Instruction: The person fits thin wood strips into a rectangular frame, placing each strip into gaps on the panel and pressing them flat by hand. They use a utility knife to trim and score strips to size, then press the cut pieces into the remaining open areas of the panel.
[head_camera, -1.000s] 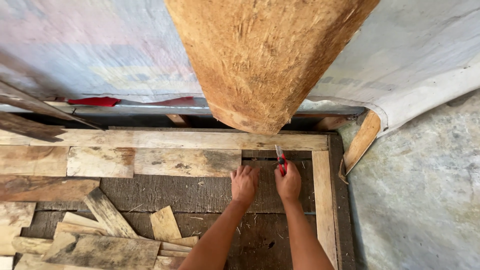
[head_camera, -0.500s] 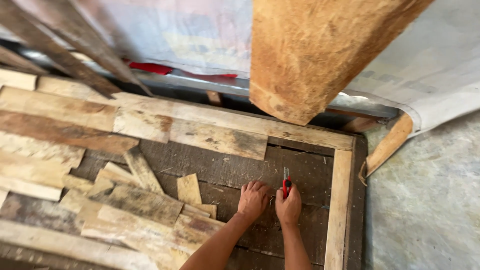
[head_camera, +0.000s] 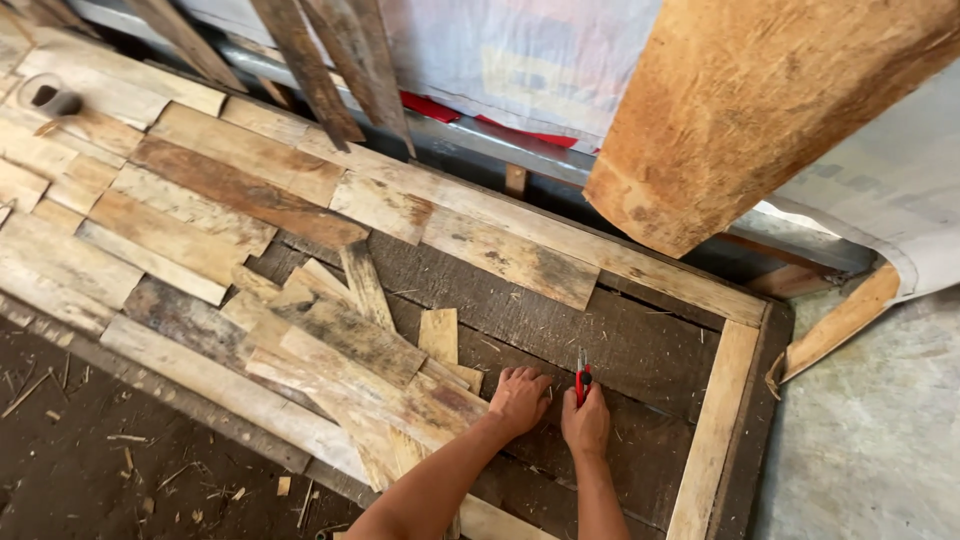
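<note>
Hands: both reach down side by side onto a dark weathered board inside a wooden frame, nearly touching each other.
Left hand: the left hand lies palm down with its fingers spread and pressed flat on the dark board, holding nothing.
Right hand: the right hand is closed in a fist around a red-handled tool; its red top sticks up past the knuckles, and what kind of tool it is cannot be told from this view.
Tool position: its tip points away from the person and meets the dark board just beyond the right hand, just beside the left hand's fingertips.
Left of the hands: a loose heap of pale wood scraps lies overlapping, its nearest pieces touching the left wrist; one small upright offcut sits just beyond the left hand.
Beyond the hands: a long pale plank runs across the far side of the frame, with more fitted planks further left.
Right of the hands: the frame's light side rail runs past the right hand, with grey concrete floor outside it.
Overhead: a thick rough timber beam hangs above the far right, in front of a grey tarpaulin.
</note>
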